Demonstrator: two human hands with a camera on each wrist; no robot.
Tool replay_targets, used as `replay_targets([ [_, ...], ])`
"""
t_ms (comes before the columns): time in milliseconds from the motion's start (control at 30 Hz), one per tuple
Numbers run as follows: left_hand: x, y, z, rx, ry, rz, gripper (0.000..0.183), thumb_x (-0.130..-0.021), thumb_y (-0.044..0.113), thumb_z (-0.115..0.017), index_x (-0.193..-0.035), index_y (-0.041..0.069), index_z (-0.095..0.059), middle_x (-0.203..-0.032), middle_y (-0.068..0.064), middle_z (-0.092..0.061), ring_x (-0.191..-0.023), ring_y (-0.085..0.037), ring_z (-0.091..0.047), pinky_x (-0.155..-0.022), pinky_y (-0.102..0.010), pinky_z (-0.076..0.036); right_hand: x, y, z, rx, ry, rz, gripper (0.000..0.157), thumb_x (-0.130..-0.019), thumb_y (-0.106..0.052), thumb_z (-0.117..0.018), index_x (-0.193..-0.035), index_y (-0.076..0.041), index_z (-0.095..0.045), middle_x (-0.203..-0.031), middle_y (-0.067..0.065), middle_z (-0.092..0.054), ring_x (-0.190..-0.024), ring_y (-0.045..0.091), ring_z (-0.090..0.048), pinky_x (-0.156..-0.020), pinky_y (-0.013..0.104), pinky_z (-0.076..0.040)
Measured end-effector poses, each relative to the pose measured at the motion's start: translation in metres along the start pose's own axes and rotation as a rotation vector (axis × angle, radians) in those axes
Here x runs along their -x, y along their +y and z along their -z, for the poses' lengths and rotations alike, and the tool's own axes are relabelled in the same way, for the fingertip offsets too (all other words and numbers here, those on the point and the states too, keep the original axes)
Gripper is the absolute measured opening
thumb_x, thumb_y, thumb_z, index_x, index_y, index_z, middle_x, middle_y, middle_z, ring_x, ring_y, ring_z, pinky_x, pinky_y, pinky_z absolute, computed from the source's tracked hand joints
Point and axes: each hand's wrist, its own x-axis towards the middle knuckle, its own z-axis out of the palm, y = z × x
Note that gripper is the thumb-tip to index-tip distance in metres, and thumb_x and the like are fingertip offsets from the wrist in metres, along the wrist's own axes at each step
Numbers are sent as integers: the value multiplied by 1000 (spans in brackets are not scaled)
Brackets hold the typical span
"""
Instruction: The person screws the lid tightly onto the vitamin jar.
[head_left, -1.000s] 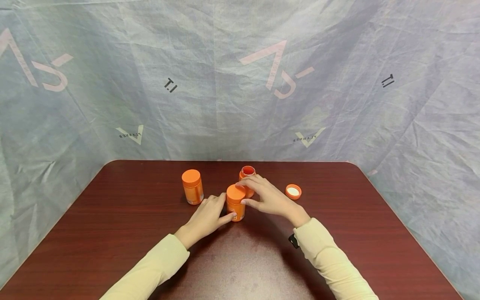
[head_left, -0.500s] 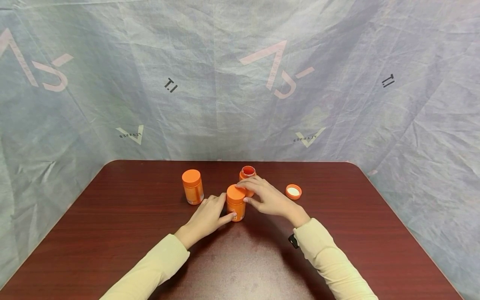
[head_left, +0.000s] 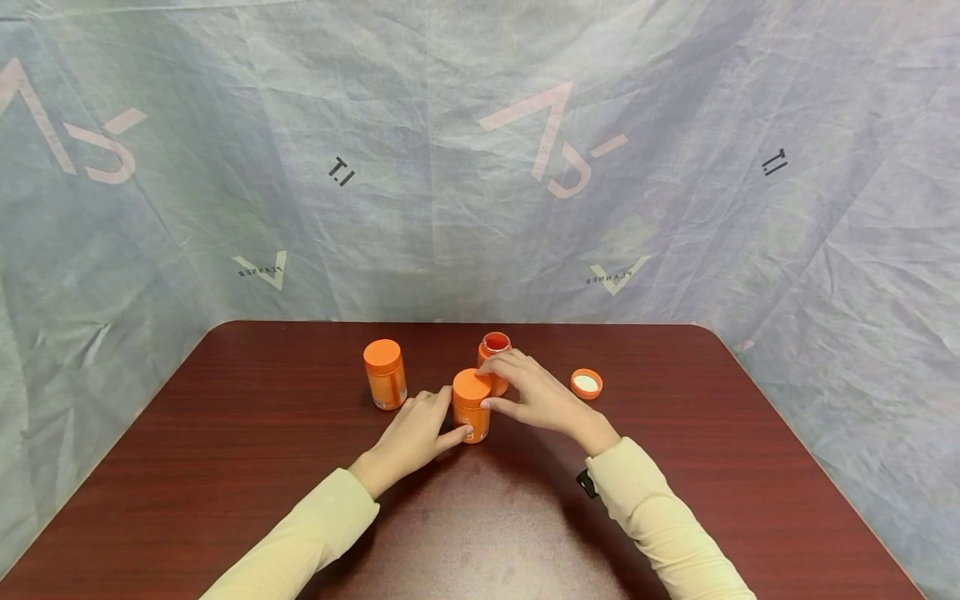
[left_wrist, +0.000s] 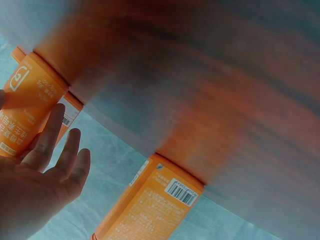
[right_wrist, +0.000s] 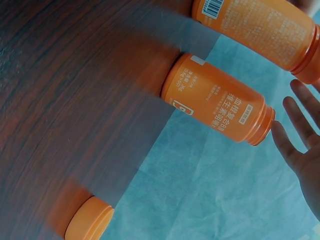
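Note:
A capped orange bottle [head_left: 471,422] with printed labels stands upright mid-table. My left hand [head_left: 408,435] holds its body from the left, thumb at the front; the left wrist view shows fingers beside the same bottle [left_wrist: 31,100]. My right hand [head_left: 538,398] has thumb and fingertips at the orange cap [head_left: 472,385] on top. Just behind stands an uncapped orange bottle [head_left: 495,357], partly covered by the right hand; its bare threaded neck [right_wrist: 260,127] shows in the right wrist view.
Another capped orange bottle [head_left: 386,377] stands to the left. A loose orange cap [head_left: 587,384] lies to the right, white inside up. The dark red wooden table [head_left: 225,433] ends at a grey printed cloth [head_left: 435,208].
The right thumb drew slightly back from the cap, then came to it again. The left hand and all the bottles keep their places.

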Motion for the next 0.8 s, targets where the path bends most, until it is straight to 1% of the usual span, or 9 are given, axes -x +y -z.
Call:
replay_targets([
  [233, 0, 1, 1, 14, -1, 7, 51, -84, 45, -61, -115, 7, -48, -89, -5, -65, -87, -23, -58, -77, -40, -46, 0, 0, 0, -14, -28, 29, 43, -82, -22, -68, -122, -12, -55, -124, 1, -55, -121, 18, -44, -99, 45, -36],
  [367, 0, 1, 2, 14, 8, -2, 50, -83, 45, -62, -112, 7, -49, -85, -5, -64, -84, -23, -58, -75, -39, -46, 0, -1, 0, -14, -47, 33, 42, -84, -19, -65, -124, -12, -54, -127, 1, -54, -124, 20, -43, -102, 49, -32],
  [500, 0, 1, 2, 19, 15, -8, 49, -83, 45, -62, -111, 7, -49, -83, -5, -63, -83, -23, -58, -74, -39, -46, 0, -2, 0, -18, -58, 24, 39, -85, -14, -63, -123, -12, -55, -127, 1, -54, -125, 20, -42, -104, 50, -29],
  [533, 0, 1, 2, 17, 14, -8, 49, -83, 45, -61, -111, 7, -49, -83, -5, -63, -83, -23, -58, -74, -39, -46, 0, -2, 0, -18, -56, 22, 38, -85, -14, -63, -122, -12, -55, -126, 1, -55, -124, 20, -43, -104, 50, -29],
  [600, 0, 1, 1, 13, 13, -6, 49, -83, 45, -61, -111, 7, -49, -82, -5, -63, -83, -23, -58, -74, -39, -46, 0, -2, 1, -17, -49, 14, 36, -84, -15, -65, -119, -12, -57, -123, 0, -55, -121, 18, -44, -101, 46, -33],
  [733, 0, 1, 1, 10, 8, 0, 50, -84, 45, -61, -112, 6, -49, -83, -5, -63, -84, -23, -58, -74, -39, -46, -1, -3, 0, -3, -16, -2, 35, -80, -21, -70, -112, -13, -59, -115, -2, -57, -109, 13, -47, -91, 40, -39],
  [800, 0, 2, 2, 15, 6, 2, 50, -84, 45, -61, -113, 6, -49, -84, -5, -63, -84, -23, -57, -74, -39, -46, -1, -3, 0, 5, -4, -7, 35, -79, -23, -72, -110, -14, -59, -111, -2, -57, -105, 12, -48, -88, 38, -40],
])
